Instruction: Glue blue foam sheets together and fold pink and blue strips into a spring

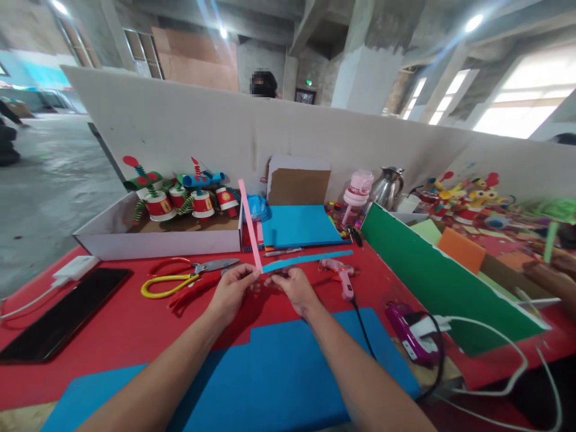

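Observation:
A pink paper strip [250,225] and a blue paper strip [310,260] meet at one end, forming roughly a right angle. My left hand [234,289] pinches that corner at the foot of the pink strip, which points up and away. Fingers closed, my right hand [294,289] grips the blue strip close to the same corner, and the strip runs off to the right. A pink glue gun [342,277] lies just right of my right hand. Left of my left hand are scissors with yellow handles [168,287] and a red-handled tool [193,292].
A white box [157,243] holds several paper-cup figures. Blue sheets [299,225] lie behind my hands, and blue card [288,366] under my forearms. A black phone [67,315], a purple power socket [411,336] with cables and a green panel [441,279] flank them. A co-worker's hand [553,276] shows at right.

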The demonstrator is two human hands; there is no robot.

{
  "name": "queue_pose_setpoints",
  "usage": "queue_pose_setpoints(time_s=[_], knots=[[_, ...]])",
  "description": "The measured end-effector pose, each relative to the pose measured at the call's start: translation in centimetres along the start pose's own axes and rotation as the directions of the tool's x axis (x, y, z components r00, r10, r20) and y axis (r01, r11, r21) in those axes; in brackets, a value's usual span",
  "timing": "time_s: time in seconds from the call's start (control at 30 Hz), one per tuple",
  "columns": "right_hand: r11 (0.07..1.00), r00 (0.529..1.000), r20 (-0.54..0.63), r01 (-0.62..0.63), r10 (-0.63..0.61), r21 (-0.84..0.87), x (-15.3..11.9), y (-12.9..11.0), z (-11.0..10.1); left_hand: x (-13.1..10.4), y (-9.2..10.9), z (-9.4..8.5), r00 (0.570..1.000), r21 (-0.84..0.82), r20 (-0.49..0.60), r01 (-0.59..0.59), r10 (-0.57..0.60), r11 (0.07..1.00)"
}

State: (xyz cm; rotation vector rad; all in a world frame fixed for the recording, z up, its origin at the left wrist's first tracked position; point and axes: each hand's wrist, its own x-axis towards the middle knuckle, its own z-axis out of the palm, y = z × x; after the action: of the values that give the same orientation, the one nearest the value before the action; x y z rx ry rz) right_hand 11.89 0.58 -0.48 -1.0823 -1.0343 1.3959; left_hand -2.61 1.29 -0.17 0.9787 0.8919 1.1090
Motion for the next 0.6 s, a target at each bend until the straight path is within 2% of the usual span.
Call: queue_pose_setpoints(time_s=[0.13, 0.27, 0.4, 0.6], knots=[[0.98, 0.994, 0.0, -0.104, 0.106, 0.172, 0.13, 0.08, -0.25, 0.22, -0.24, -0.12, 0.999, 0.023, 0.013, -0.035, 0.035, 0.999], [0.961, 0.992, 0.041, -0.122, 0.115, 0.25, -0.22, 0.04, 0.04, 0.38, -0.38, -0.2, 0.996, 0.128, 0.036, -0.081, 0.077, 0.989], [0.964, 0.991, 0.046, -0.134, 0.127, 0.229, -0.21, 0.22, 0.26, 0.32, -0.32, -0.12, 0.997, 0.156, 0.03, -0.076, 0.072, 0.985], [0.984, 0.997, 0.011, -0.082, 0.081, 0.161, 0.14, 0.61, 0.31, 0.26, -0.38, 0.05, 0.997, 0.14, 0.057, -0.063, 0.055, 0.988]])
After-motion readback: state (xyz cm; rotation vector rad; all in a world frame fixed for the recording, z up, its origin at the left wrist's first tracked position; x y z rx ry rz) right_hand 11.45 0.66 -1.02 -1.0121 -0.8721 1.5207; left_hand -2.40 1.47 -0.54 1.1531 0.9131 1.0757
